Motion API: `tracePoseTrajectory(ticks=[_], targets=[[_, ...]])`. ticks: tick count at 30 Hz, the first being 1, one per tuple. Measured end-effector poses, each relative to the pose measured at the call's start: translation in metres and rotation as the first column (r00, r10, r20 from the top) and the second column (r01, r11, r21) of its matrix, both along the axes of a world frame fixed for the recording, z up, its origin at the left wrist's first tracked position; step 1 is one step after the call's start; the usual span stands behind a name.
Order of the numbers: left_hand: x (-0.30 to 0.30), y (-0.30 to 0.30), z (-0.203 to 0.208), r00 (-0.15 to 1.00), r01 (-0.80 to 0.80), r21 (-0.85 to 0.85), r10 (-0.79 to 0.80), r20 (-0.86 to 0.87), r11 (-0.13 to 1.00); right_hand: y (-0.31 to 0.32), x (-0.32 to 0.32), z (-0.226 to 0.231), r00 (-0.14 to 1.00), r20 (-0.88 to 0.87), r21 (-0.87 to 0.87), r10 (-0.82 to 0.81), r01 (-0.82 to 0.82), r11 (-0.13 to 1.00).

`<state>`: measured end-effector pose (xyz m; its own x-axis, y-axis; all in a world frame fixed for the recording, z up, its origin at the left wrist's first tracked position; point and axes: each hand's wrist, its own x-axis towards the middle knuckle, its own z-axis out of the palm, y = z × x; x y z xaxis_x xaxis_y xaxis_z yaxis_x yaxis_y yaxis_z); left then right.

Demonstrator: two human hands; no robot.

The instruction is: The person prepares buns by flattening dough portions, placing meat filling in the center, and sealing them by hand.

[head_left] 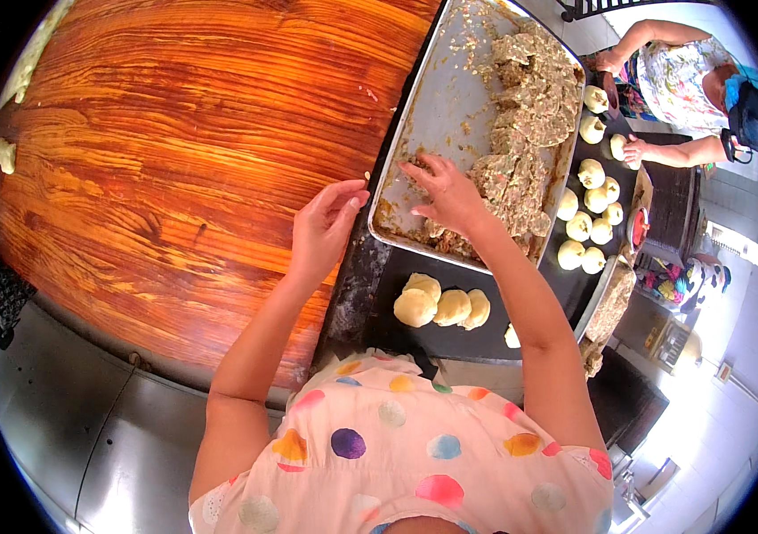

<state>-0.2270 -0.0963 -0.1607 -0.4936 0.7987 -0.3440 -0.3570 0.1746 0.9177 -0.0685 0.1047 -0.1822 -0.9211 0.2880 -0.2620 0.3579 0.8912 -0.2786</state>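
My left hand [324, 230] is over the right edge of the wooden table [192, 151], fingers pressed together. At its fingertips shows a tiny pale bit, too small to name. My right hand [452, 198] reaches over the large metal tray [450, 98], fingers spread apart, with nothing seen in them. Its fingertips are close to the near left part of the tray, and I cannot tell whether they touch the bottom. Brownish, chunky filling [535, 107] is heaped along the tray's right side. Below the tray, several smooth pale dough balls [452, 307] sit together on a black surface.
More dough balls [592, 173] stand on the dark surface right of the tray, where a co-worker's hand [633, 149] touches one. Another tray of filling [608, 311] lies at lower right. Strips of dough [36, 58] lie at the table's left rim, near another person's dark patterned clothing [5, 303].
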Motion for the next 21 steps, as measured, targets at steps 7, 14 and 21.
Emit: tracePoseTrajectory(ticks=[7, 14, 21], targets=[[0.021, 0.018, -0.002, 0.982, 0.095, 0.04, -0.087, -0.167, 0.995, -0.004, 0.003, -0.006, 0.999, -0.023, 0.086, 0.042, -0.04, 0.995], [0.039, 0.029, -0.02, 0.996, 0.087, 0.065, -0.087, 0.007, 0.994, -0.006, 0.015, -0.02, 0.994, -0.109, 0.082, -0.002, 0.011, 0.997], [0.056, 0.042, -0.049, 0.959, 0.024, 0.034, -0.033, 0.281, 0.999, -0.002, 0.019, -0.006, 0.91, -0.151, -0.236, -0.386, 0.346, 0.908]])
